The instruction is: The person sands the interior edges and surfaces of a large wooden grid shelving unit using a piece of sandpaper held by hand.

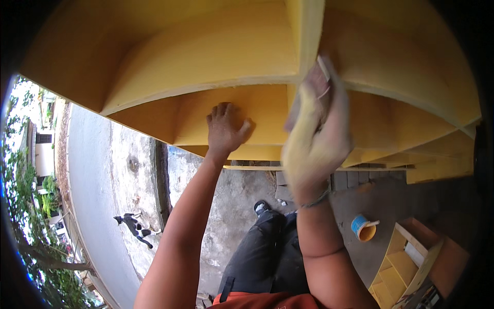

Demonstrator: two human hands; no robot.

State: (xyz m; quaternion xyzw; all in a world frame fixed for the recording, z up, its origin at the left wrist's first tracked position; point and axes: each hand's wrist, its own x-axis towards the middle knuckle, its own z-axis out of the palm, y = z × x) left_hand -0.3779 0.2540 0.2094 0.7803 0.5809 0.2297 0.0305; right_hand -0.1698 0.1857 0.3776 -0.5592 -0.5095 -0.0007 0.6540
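Observation:
A yellow-painted wooden shelf unit [216, 50] with open compartments fills the upper view. My left hand [226, 129] has its fingers spread against the yellow back panel inside a lower compartment, and it holds nothing. Coated in pale yellow dust, my right hand [318, 143] is blurred in front of the upright divider [308, 34], close to where it crosses a shelf edge [239, 82]. Its fingers close around a folded reddish sheet [319, 79] with a pale edge, which looks like sandpaper. Blur hides exactly where the sheet meets the wood.
A black-and-white cat [135, 228] is on the pale concrete at left, beside a road [92, 154]. On the dark floor at right stands an orange-and-blue bucket [362, 228] with a handle sticking out. A smaller yellow shelf unit [401, 260] is at lower right.

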